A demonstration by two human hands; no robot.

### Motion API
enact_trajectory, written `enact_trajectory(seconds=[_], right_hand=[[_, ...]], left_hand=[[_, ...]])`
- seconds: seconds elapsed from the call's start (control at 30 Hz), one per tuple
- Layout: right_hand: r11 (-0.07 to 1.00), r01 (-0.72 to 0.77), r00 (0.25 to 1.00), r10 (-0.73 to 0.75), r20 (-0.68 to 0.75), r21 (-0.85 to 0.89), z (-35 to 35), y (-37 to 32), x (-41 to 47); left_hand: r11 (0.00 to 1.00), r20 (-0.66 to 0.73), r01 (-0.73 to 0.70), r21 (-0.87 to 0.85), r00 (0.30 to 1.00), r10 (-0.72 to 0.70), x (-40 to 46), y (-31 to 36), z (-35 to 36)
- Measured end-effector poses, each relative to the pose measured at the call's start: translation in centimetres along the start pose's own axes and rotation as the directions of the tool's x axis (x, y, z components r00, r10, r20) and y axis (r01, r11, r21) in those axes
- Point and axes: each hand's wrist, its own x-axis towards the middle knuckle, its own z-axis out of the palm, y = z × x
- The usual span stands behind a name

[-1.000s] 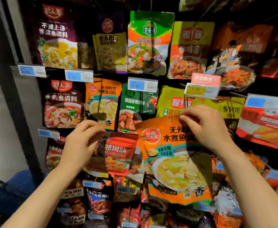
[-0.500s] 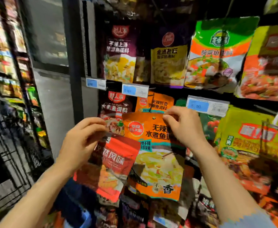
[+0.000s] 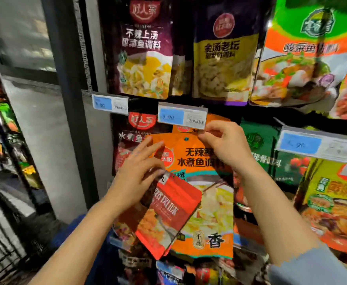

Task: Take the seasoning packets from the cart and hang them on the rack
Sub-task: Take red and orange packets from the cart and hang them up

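My right hand (image 3: 224, 147) pinches the top edge of an orange seasoning packet (image 3: 201, 204), held up just under a blue price tag (image 3: 181, 117) on the rack. Behind its top shows another orange packet (image 3: 219, 119) hanging on the same hook. My left hand (image 3: 136, 175) holds a red seasoning packet (image 3: 166, 214) by its top, tilted, in front of the orange one; its straight fingertips reach the orange packet's upper left corner. The hook itself is hidden behind the tag.
The rack is full of hanging packets: purple (image 3: 145, 50) and yellow (image 3: 224, 64) above, green (image 3: 267, 153) and yellow-green (image 3: 333, 194) to the right. A dark upright post (image 3: 69, 103) bounds it on the left. A wire cart (image 3: 1, 233) stands at lower left.
Both hands carried their packets left and up along the rack to the hook under the blue tag. My left hand's fingers have stretched out toward the orange packet's corner.
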Motion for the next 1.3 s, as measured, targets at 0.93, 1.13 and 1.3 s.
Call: enact_trajectory(seconds=[0.93,1.13,1.3], right_hand=[[0.988,-0.153,0.988,0.153,0.016,-0.009,0.5,2.3,4.9],[0.973,-0.162,0.985,0.151,-0.080,-0.162,1.3,4.8,6.5],[0.957,-0.049,0.974,-0.018,-0.228,-0.287,2.2,6.0,4.1]], left_hand=[[0.976,0.003,0.171,-0.138,0.985,-0.172,3.1,0.3,0.4],[0.964,-0.137,0.221,-0.152,0.961,-0.242,2.6,1.2,-0.5],[0.976,-0.254,0.195,-0.101,0.943,-0.214,1.4,2.7,-1.6]])
